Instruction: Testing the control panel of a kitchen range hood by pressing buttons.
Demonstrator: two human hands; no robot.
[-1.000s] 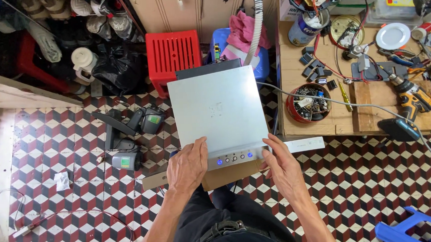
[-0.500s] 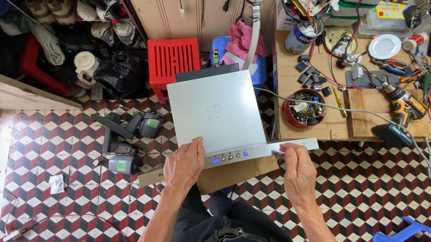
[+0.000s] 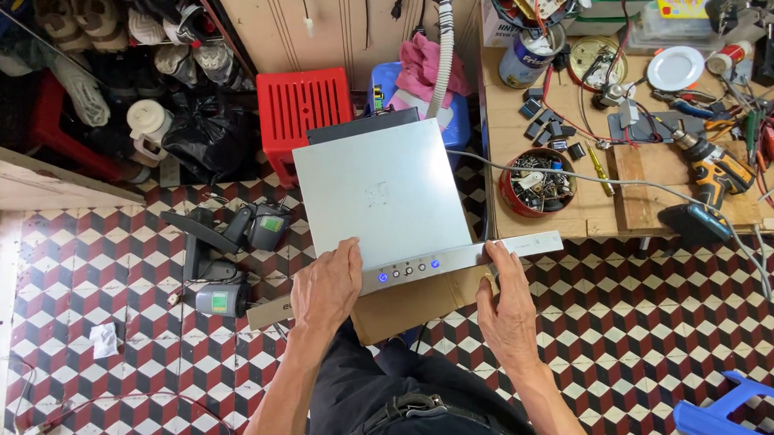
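Note:
A flat silver electronic unit (image 3: 377,191) with a front strip of small buttons and two blue lights rests on a brown cardboard box (image 3: 418,300) over my lap. My left hand (image 3: 324,287) lies flat on its near left corner, fingers spread. My right hand (image 3: 507,313) grips the right part of the long silver front panel (image 3: 530,245), which sticks out past the unit's right side.
A wooden workbench (image 3: 599,220) at right holds a red bowl of parts (image 3: 535,183), a cordless drill (image 3: 711,170), cables and tools. A red plastic stool (image 3: 302,112) stands behind the unit. Black devices (image 3: 230,252) lie on the patterned tile floor. A blue stool (image 3: 741,411) sits at bottom right.
My right hand moved from the unit's near right corner out to the right, along the front panel. The panel now juts further right. My left hand stayed on the left corner.

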